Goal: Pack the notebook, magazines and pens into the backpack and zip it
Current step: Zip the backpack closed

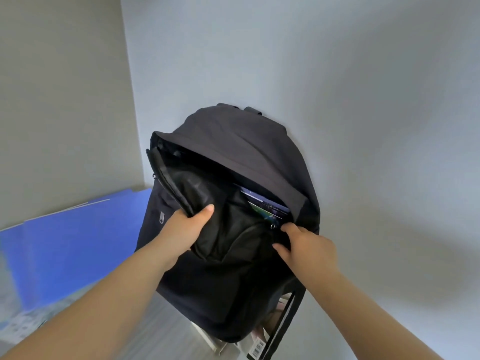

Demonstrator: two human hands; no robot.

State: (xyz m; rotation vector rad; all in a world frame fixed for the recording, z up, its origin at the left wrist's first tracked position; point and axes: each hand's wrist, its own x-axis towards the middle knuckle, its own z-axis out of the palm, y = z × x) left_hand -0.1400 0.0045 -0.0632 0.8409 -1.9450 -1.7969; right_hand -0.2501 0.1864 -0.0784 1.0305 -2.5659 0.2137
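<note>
Blue flat sheets (78, 237) seen at left, stacked w/ edges offset, set against beige wall (59, 100). Pale grey-blue wall (337, 74) behind. Barcoded pack (258, 345) at bottom, partly hidden. Surface (161, 326) blurred.

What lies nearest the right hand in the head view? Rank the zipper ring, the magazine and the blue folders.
1. Zipper ring: at the right hand's fingers.
2. Magazine: just above it, inside the backpack.
3. Blue folders: far left, beside the backpack.
</note>
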